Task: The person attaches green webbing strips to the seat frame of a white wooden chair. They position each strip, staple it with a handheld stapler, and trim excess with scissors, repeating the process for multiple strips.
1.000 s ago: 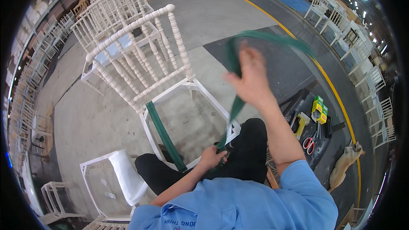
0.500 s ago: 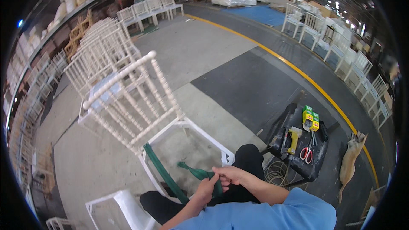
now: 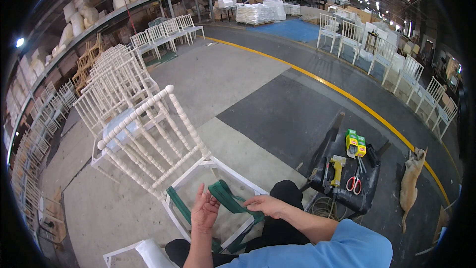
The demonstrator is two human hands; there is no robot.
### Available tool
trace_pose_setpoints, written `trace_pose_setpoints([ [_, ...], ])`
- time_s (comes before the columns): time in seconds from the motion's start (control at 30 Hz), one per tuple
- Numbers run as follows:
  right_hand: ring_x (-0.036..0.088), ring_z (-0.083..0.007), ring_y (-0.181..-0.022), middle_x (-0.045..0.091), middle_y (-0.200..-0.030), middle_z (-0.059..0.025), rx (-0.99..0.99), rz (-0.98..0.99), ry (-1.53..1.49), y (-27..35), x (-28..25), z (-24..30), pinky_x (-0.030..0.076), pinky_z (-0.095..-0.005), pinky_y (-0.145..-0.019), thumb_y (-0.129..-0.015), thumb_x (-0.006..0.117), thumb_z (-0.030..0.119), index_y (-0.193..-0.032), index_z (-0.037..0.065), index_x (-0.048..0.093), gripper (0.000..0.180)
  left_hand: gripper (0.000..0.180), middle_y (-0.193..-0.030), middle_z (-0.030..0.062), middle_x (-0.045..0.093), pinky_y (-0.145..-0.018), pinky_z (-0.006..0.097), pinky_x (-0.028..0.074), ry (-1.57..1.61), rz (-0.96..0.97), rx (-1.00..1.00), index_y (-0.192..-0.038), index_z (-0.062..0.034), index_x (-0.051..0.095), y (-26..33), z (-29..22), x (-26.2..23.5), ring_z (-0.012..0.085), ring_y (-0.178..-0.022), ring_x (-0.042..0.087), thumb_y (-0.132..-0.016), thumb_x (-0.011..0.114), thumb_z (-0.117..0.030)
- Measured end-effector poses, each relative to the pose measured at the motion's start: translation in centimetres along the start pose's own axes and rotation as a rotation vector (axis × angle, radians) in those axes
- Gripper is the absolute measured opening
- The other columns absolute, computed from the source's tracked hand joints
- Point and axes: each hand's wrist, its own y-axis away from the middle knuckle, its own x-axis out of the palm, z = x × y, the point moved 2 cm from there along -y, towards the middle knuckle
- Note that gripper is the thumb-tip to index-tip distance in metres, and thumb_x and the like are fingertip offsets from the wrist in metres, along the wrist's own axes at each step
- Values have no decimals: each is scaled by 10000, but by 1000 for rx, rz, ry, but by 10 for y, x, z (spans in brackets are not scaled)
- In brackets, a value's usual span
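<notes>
A white chair frame (image 3: 239,174) with a turned-spindle back (image 3: 163,141) stands before me, its seat opening bare. Dark green webbing (image 3: 225,196) forms a loop over that opening, and another strip (image 3: 180,205) runs along the left side rail toward my lap. My right hand (image 3: 267,206) pinches the webbing, thumb and fingers together, near the front right of the seat. Palm turned up, my left hand (image 3: 205,212) is beside the loop with its fingers apart; the fingertips are close to the webbing, and whether they touch it I cannot tell.
At my right a black stool (image 3: 364,193) carries a yellow staple gun (image 3: 337,171), red-handled scissors (image 3: 354,184) and green-yellow boxes (image 3: 355,144). A coiled hose (image 3: 325,208) lies beside it. A tan dog (image 3: 412,178) lies further right. White chairs (image 3: 116,82) stand in rows at left.
My left hand has let go of the webbing, moved left and up, and turned palm up. The webbing now stands in a wider loop. My right hand stays on it. The view has tilted up.
</notes>
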Motion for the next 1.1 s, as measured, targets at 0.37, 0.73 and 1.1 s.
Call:
trace_pose_setpoints([
  [0.37, 611, -130, -893, 705, -1012, -52, -117, -116, -5, -7, -37, 18, 477, -260, -770, -1011, 725, 150, -1286, 118, 672, 282, 780, -955, 52, 695, -604, 355, 461, 74, 95, -171, -1618, -221, 391, 45, 32, -6, 148, -607, 565, -925, 674, 1],
  [0.73, 663, -125, -832, 752, -925, -66, -490, -73, 343, 0, 17, 85, 516, -297, -711, -977, 717, 60, -1306, 91, 609, 348, 452, -1042, 120, 714, -776, 357, 531, -241, 206, -381, -1299, 24, 663, 93, 13, -24, 234, -931, 677, -1087, 611, -372],
  [1.1, 756, -310, -838, 782, -941, -146, -321, -84, 572, 35, 59, 0, 557, -428, -748, -937, 763, 147, -1445, 106, 448, 599, 379, -1251, 182, 682, -1021, 541, 541, 34, -299, -224, -1391, 25, 556, -26, -56, -18, 383, -1092, 665, -1148, 461, -249],
])
